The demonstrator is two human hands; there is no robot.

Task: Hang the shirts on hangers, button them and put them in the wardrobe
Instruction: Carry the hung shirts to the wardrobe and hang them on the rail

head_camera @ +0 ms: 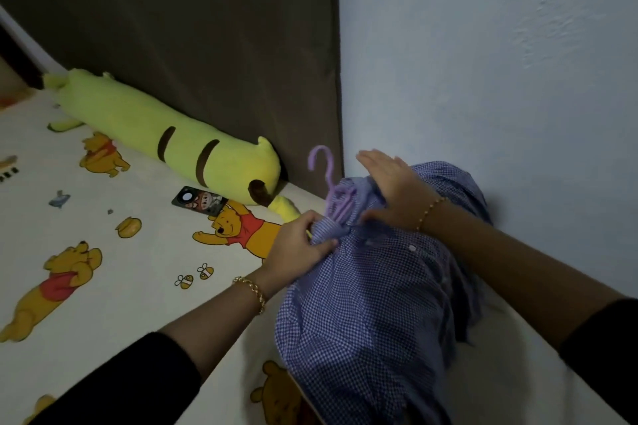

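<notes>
A blue-and-white checked shirt [366, 314] lies on the bed against the wall, its collar end toward the headboard. A purple plastic hanger [331, 190] sits inside the neck, with its hook sticking up and out of the collar. My left hand [300, 245] pinches the left side of the collar fabric. My right hand [390, 186] lies on the right side of the collar, thumb tucked against the cloth, fingers stretched toward the hanger. A white button [412, 247] shows on the shirt front just below the collar.
The bed sheet [131, 272] is white with cartoon bear prints. A long yellow-green plush bolster [165, 138] lies along the dark headboard [193, 28]. A phone [199, 200] lies beside the bolster. A pale blue wall [500, 79] borders the bed on the right.
</notes>
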